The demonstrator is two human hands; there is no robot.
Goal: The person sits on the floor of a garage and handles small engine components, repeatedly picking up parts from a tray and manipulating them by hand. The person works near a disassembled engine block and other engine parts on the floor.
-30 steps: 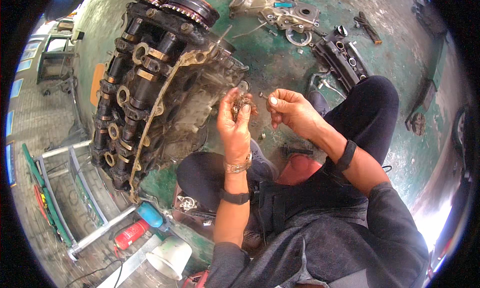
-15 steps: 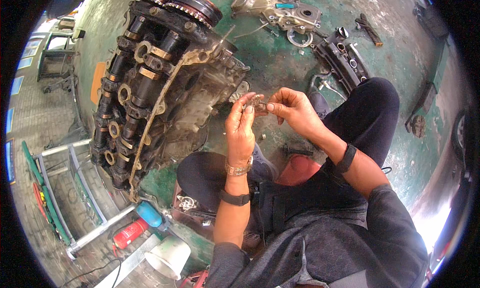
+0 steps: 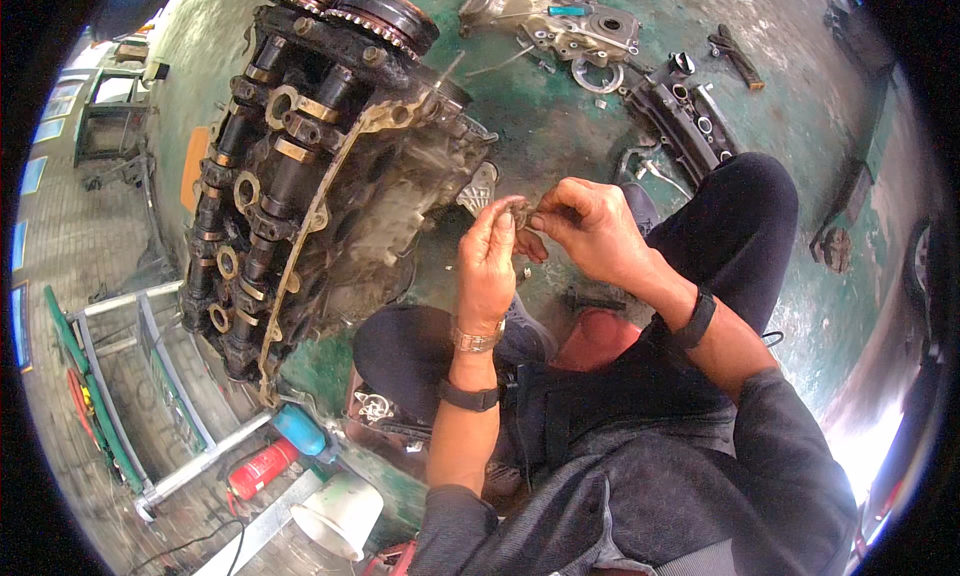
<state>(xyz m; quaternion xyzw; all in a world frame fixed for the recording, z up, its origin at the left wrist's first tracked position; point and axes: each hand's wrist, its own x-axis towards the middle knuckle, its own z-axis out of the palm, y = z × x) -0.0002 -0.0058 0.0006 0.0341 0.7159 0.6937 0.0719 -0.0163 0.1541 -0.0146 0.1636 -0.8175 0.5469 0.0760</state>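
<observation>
Between my two hands is a small greyish-brown metal part (image 3: 521, 214), too small and too covered by fingers to name. My left hand (image 3: 488, 266) holds it, fingers and thumb closed around it. My right hand (image 3: 597, 231) pinches at its right side with thumb and forefinger. Left of my hands stands a large engine (image 3: 370, 206), its camshafts (image 3: 285, 196) and two toothed wheels (image 3: 383, 18) exposed. A ribbed metal piece (image 3: 479, 188) shows just beyond my left fingertips.
Far off on the green floor lie an engine cover casting (image 3: 610, 31), a black valve cover (image 3: 680, 126) and a dark wooden-ended tool (image 3: 738, 58). At lower left are a metal frame (image 3: 185, 471), a red extinguisher (image 3: 262, 468) and a white bucket (image 3: 338, 514). My knees flank the workspace.
The small part has turned in my fingers. My right hand has shifted slightly, its wrist raised and fingers curled differently, while my left hand has tilted a little.
</observation>
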